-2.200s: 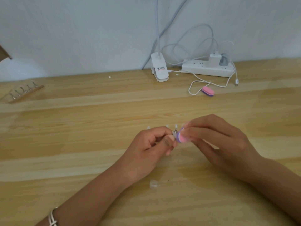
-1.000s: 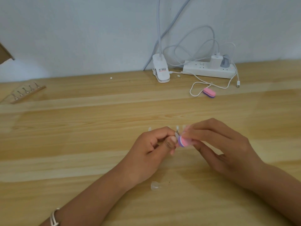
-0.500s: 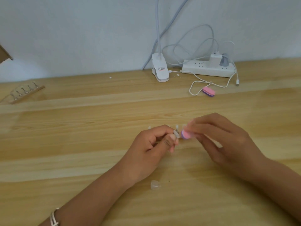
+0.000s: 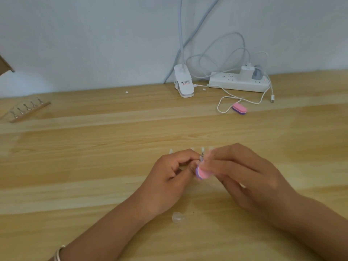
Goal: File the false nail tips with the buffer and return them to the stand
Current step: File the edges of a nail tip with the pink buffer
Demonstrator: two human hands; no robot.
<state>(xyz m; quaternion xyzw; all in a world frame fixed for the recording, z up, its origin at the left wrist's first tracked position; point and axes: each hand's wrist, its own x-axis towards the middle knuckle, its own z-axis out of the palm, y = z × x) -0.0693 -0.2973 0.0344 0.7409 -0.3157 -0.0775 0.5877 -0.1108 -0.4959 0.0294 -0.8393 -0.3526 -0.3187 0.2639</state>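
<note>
Head view: the left hand (image 4: 169,178) has its fingers curled and pinches a small, blurred nail tip (image 4: 201,157). The right hand (image 4: 244,178) grips a pink-and-purple buffer (image 4: 202,173) that touches the tip. A row of tips (image 4: 202,149) stands just beyond both hands. One loose tip (image 4: 178,217) lies beside the left wrist.

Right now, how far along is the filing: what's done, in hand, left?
Done: unclear; a row of tips stands on the table. In hand: left hand pinches one tip, right hand holds the pink buffer against it. Left: return it; a loose tip lies flat, apart from the row.
</note>
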